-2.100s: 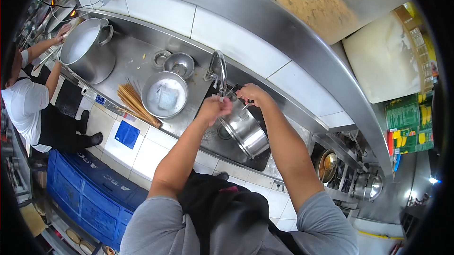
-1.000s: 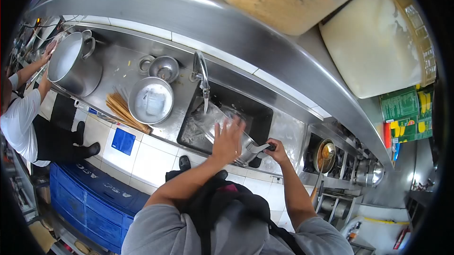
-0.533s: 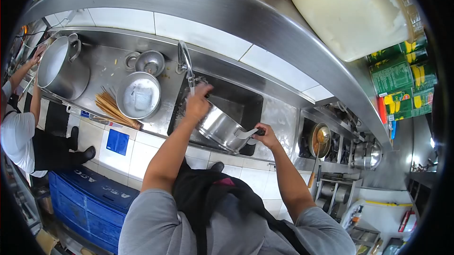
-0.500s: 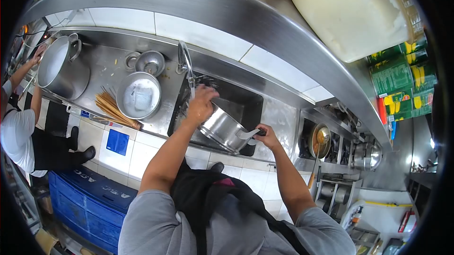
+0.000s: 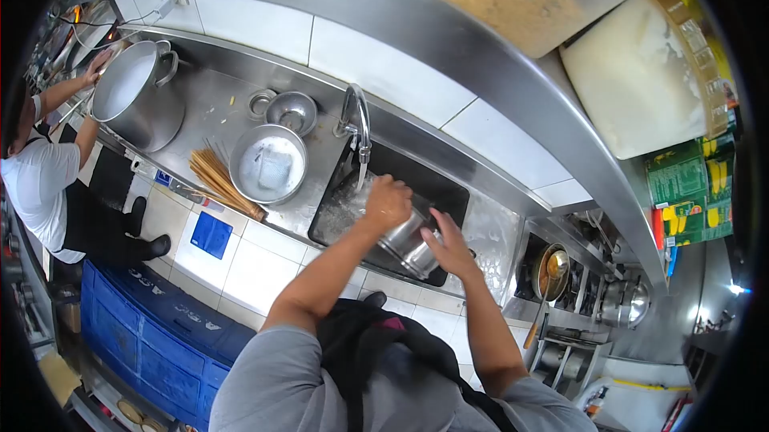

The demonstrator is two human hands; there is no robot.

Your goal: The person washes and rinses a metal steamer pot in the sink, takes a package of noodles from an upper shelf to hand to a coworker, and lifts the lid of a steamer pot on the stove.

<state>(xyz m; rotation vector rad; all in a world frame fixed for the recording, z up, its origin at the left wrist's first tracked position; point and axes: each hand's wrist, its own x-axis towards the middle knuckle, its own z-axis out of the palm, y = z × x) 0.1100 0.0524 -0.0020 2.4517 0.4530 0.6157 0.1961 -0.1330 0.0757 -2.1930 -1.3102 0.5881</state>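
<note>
Brightly, the tilted, round-sided metal pot (image 5: pixel 409 244) gleams silver.

At my eight o'clock, the blue chest (image 5: pixel 136 340) carries pale lettering (image 5: pixel 145 277) twice on its lid (image 5: pixel 180 304); I make out A and C, the middle letter being doubtful. At my three o'clock, the print on the green packs (image 5: pixel 677 171) is too small for me.

The small pot (image 5: pixel 408 249) is smooth, shiny metal, and the tap (image 5: pixel 365 115) gleams too. The big pot (image 5: pixel 159 121) looks like duller metal. I see a metal counter (image 5: pixel 210 107) with a soft shine, glossy wall tiles (image 5: pixel 252 27), sticks (image 5: pixel 215 173) like rough wood, a plastic-looking box (image 5: pixel 144 336) and a matt cloth shirt (image 5: pixel 268 376).
</note>
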